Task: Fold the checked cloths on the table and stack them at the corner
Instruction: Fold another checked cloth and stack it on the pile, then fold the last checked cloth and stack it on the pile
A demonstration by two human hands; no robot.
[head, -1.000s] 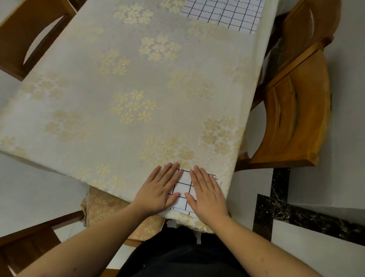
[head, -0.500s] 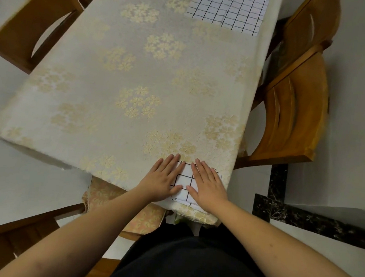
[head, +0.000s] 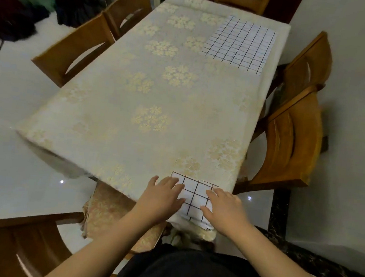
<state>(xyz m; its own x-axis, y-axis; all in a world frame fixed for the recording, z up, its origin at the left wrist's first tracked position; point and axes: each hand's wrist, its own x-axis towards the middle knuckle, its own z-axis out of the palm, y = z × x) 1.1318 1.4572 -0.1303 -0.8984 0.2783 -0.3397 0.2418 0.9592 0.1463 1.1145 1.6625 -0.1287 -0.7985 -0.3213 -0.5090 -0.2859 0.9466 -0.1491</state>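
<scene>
At the near right corner of the bench (head: 117, 119), a folded checked cloth (head: 195, 195), white with dark grid lines, lying flat on the floral tablecloth (head: 152, 118), its near edge at the bench edge. Left hand (head: 160, 199) laid palm down on the cloth's left side, fingers (head: 169, 182) straight and spread, gripping nothing, fingertips reaching past the cloth's left edge onto the tablecloth. Right hand (head: 226, 208) laid palm down on the cloth's right side, fingers (head: 215, 193) extended and flat, likewise gripping nothing, just pressing. Between the two hands, a bare strip of grid showing. Both forearms running down to a dark-clothed torso at the bottom of the view.

Toward the far right corner of the bench, well apart from the hands, a second checked cloth (head: 240, 44), much larger, spread flat and unfolded, its right side close to the bench edge.

Along the right side, two wooden chairs (head: 287, 143) drawn close to the bench, one beyond the other. Along the left side, two more wooden chairs (head: 74, 49), backs angled toward the bench. Below the near bench edge, a chair cushion (head: 108, 215) in matching gold floral fabric. Pale glossy floor (head: 9, 167) all round, with a dark marbled strip (head: 278, 213) on the right. Dark clothing heaped on the floor at far left, blurred.
</scene>
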